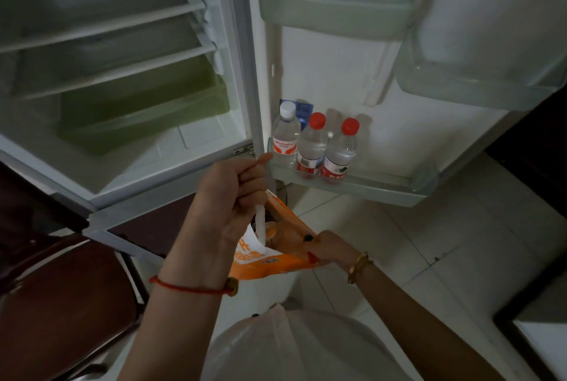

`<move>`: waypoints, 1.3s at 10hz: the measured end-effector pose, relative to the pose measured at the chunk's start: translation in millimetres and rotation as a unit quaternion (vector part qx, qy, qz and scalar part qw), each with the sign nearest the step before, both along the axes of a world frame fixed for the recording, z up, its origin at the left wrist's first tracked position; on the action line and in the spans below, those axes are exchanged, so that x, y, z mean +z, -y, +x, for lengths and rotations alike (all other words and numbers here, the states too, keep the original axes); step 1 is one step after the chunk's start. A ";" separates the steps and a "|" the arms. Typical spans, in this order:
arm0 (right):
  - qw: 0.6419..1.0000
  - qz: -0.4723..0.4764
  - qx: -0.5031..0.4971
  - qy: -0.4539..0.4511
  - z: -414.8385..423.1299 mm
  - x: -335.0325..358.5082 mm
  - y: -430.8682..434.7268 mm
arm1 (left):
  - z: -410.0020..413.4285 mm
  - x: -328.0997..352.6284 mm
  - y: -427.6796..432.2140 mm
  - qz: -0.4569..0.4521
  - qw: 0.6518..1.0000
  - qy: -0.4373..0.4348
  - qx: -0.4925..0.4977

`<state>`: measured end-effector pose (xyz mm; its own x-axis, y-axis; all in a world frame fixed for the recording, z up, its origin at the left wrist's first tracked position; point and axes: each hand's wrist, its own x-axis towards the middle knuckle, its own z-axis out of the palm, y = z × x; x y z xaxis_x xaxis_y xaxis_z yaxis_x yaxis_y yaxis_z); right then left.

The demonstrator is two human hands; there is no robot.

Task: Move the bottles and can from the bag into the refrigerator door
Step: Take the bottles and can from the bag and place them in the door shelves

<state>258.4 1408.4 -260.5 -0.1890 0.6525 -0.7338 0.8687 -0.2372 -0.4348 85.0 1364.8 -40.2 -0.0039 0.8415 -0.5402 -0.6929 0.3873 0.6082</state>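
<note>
An orange and white plastic bag point(270, 261) hangs in front of the open refrigerator. My left hand point(233, 193) is closed around its white handle point(260, 224) and holds it up. My right hand point(331, 247) is at the bag's mouth with its fingers inside, so what they touch is hidden. Three water bottles stand side by side at the left end of the bottom door shelf point(383, 189): one with a white cap point(286, 138) and two with red caps point(311, 147) point(340, 153). No can is visible.
A blue package point(303, 110) sits behind the bottles. Two door bins point(334, 12) point(478, 80) hang higher up. The fridge interior has shelves and a green drawer point(144, 110). Dark brown furniture point(61, 288) stands at the left, on a tiled floor point(429, 242).
</note>
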 end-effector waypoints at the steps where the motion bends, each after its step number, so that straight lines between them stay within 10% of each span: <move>1: 0.999 0.010 -0.014 -0.028 -11.4 -2.8 7.0 | 0.9 3.9 4.6 0.004 1.000 -0.002 -0.004; 4: 0.914 -0.040 -0.375 -0.146 -22.8 -26.0 -9.0 | 0.1 7.6 16.0 0.008 1.000 -0.003 -0.008; 8: 0.899 -0.024 -0.391 -0.194 -46.6 -31.0 -7.0 | -19.3 8.7 34.0 0.023 0.999 -0.010 0.021; 10: 0.937 0.196 -0.275 -0.093 -57.6 -21.3 9.5 | -49.0 0.1 38.3 0.035 0.997 0.022 0.072; 13: 0.871 0.415 -0.201 -0.171 -27.8 46.8 27.3 | -42.2 -9.1 23.9 0.025 0.999 0.022 0.018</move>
<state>230.6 1381.1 -213.7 0.0621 0.9952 0.0756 0.5732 0.0264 -0.8190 42.8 1340.8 -49.3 -0.0111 0.8674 -0.4974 -0.7328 0.3314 0.5943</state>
